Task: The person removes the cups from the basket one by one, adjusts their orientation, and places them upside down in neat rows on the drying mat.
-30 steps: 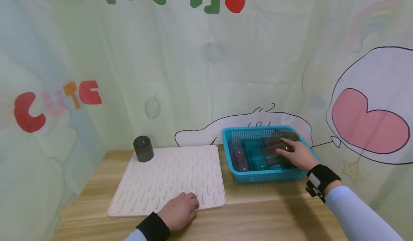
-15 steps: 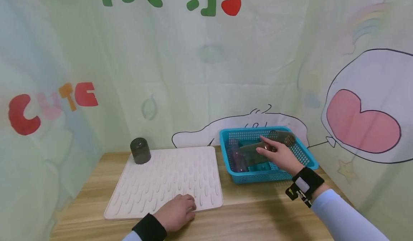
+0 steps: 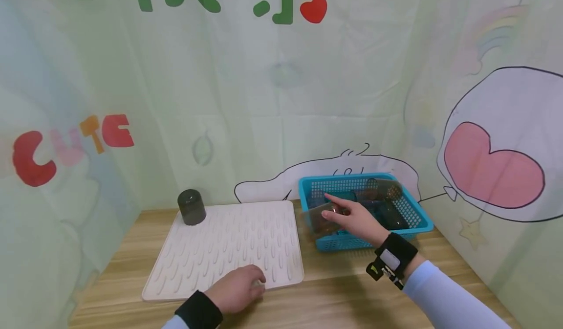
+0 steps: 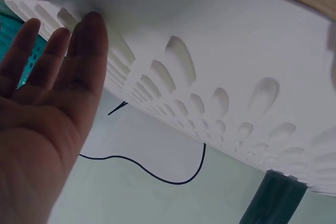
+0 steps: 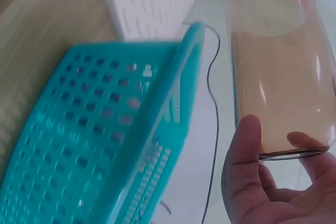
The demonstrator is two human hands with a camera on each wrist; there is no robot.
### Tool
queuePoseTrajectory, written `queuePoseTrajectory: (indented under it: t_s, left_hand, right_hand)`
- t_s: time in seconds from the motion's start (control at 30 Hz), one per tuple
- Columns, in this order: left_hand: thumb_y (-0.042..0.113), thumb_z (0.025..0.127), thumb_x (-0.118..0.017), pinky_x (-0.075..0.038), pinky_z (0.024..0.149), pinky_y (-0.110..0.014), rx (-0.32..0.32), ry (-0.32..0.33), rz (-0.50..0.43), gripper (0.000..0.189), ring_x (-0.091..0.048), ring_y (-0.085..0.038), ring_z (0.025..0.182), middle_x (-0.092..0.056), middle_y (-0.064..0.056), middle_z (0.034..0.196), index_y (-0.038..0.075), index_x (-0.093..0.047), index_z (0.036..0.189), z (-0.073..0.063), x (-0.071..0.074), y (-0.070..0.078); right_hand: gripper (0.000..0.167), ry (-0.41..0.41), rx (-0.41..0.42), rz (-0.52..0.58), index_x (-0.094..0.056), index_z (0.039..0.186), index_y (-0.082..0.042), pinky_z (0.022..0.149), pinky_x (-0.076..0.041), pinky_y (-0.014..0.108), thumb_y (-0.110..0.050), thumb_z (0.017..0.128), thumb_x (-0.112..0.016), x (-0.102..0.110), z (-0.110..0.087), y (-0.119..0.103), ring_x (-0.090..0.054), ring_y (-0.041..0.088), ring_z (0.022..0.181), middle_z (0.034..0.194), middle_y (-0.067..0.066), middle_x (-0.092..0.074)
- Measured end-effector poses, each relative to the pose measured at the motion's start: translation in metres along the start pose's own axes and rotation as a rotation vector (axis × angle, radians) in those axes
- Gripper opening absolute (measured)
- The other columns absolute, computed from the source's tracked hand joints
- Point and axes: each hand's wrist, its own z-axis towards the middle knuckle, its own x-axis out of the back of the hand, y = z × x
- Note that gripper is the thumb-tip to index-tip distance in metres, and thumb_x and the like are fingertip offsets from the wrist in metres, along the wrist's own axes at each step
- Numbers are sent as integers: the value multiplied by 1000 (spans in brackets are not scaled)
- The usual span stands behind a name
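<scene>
A see-through amber-brown glass tumbler (image 3: 320,219) is in my right hand (image 3: 359,223), tilted over the left side of the blue basket (image 3: 343,243). In the right wrist view, the thumb and fingers grip the tumbler (image 5: 281,77) near its base. My left hand (image 3: 239,288) lies at the front edge of the white ridged mat (image 3: 224,251) with fingers loosely bent and nothing held. The left wrist view shows its palm and relaxed fingers. A dark grey tumbler (image 3: 191,209) stands upside down on the mat's far left corner.
More tumblers lie in the basket, including a dark one (image 3: 391,215) and a brownish one (image 3: 384,189); my right hand hides part of the contents. Mat and basket sit side by side on a wooden table (image 3: 308,302). A printed curtain (image 3: 281,99) hangs behind.
My right hand has lifted the brown tumbler from among the others and carried it left, over the basket's left rim. My left hand has barely moved.
</scene>
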Motion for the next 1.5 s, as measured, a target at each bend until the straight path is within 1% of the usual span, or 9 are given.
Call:
queuePoseTrajectory:
  t_s: [0.27,0.43,0.53,0.6,0.77,0.93,1.3,1.43,1.5]
  left_hand:
    - [25,99,-65,-56,89,-49,47,71,-141,25,-64,-21,101,-70,-5,116,10,-69,118,2,15,0]
    - [18,101,-63,-57,85,-38,92,288,-257,20,-64,-14,96,-71,-2,110,11,-69,119,6,33,9]
    - [19,101,-63,-55,96,-42,88,407,-325,27,-64,-17,106,-69,-4,120,12,-64,127,8,44,18]
    - [23,100,-65,-52,104,-47,52,436,-341,39,-62,-22,118,-65,-7,131,12,-57,137,8,50,24]
    - [37,95,-71,-47,110,-54,-43,394,-263,69,-53,-28,135,-53,-7,148,16,-41,153,10,54,41]
    - [43,90,-76,-48,110,-52,-117,340,-117,81,-51,-28,138,-52,-8,149,20,-37,157,16,48,51]
    - [50,92,-72,-56,100,-50,-176,241,42,83,-59,-30,126,-55,-11,142,30,-30,160,24,36,54]
    - [49,91,-73,-58,97,-47,-175,219,66,84,-62,-26,119,-57,-10,138,31,-28,161,24,34,55]
    - [49,91,-73,-60,91,-42,-165,206,68,84,-64,-21,108,-57,-8,133,32,-29,161,23,34,56]
  right_hand:
    - [66,-71,9,49,-49,152,-25,71,-50,29,-50,94,-69,-26,3,-16,-52,20,89,100,4,-51]
    - [64,-55,58,7,-53,149,-20,66,-42,29,-47,94,-70,-39,5,-21,-50,18,89,97,2,-53]
    - [61,-48,67,-17,-55,147,-20,68,-42,31,-47,94,-70,-47,5,-24,-50,18,94,100,2,-54]
    - [59,-51,64,-36,-56,146,-22,73,-45,31,-47,94,-70,-53,5,-25,-51,18,98,105,1,-57]
    - [65,-55,39,-51,-53,148,-21,85,-53,35,-49,92,-72,-63,2,-29,-54,22,104,121,5,-63]
    - [78,-75,18,-22,-43,153,-16,83,-59,36,-50,90,-74,-71,-3,-30,-57,24,104,125,9,-64]
    - [89,-116,48,-31,-34,156,-13,91,-60,44,-55,88,-74,-83,-9,-38,-61,25,109,128,14,-62]
    - [90,-121,76,-58,-35,156,-11,93,-60,44,-56,88,-73,-86,-11,-40,-61,24,109,130,13,-63]
    - [90,-117,80,-69,-36,156,-11,94,-60,44,-57,88,-73,-88,-12,-41,-62,24,112,133,13,-64]
